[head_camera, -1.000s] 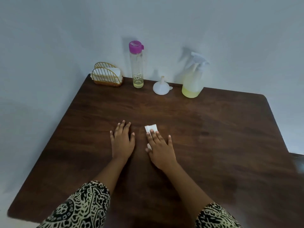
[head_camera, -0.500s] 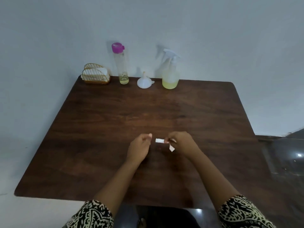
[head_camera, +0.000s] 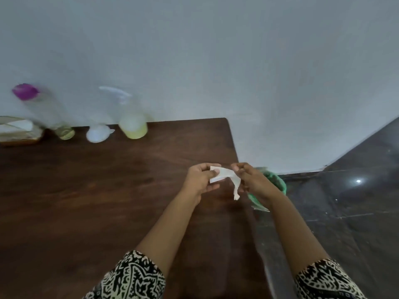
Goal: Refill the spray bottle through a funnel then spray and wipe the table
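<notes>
Two patterned sleeves sit nearest, bare forearms reaching over the dark wooden table. The left hand and right hand each pinch one end of a small white tissue above the table's right edge, a twisted corner hanging down. Just past the right hand, a green container sits on the floor. Farthest, blurred by the wall, stand the spray bottle of yellowish liquid, white funnel, purple-capped bottle and napkin holder.
</notes>
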The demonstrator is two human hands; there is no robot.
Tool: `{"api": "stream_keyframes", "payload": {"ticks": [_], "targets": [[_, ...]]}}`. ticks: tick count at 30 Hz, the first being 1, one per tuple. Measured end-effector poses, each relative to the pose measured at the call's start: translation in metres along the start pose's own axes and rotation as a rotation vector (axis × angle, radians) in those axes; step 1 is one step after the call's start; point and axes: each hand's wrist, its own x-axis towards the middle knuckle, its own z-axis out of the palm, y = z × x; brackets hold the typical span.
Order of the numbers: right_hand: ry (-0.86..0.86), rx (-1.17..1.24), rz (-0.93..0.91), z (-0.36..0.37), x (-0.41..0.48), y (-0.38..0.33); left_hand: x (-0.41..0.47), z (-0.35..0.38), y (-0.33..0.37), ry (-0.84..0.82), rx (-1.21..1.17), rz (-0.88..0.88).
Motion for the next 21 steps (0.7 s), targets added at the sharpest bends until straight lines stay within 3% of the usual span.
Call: {"api": "stream_keyframes", "payload": {"ticks": [4, 9, 17, 21], "targets": [[-0.002, -0.045, 0.106, -0.105, 0.020, 0.012, 0.051, 0.090, 0.001, 0.028, 0.028, 0.036], [0.146, -0.123, 0.200, -0.195, 0.045, 0.036, 0.112, 0.166, -0.010, 0.109, 0.193, 0.064], [0.553, -0.341, 0.315, -0.269, 0.112, 0.109, 0.217, 0.245, -0.073, 0.128, 0.653, 0.047], [0.582, -0.444, 0.342, -0.286, 0.152, 0.141, 0.268, 0.267, -0.110, 0.002, 0.844, -0.040]]}}
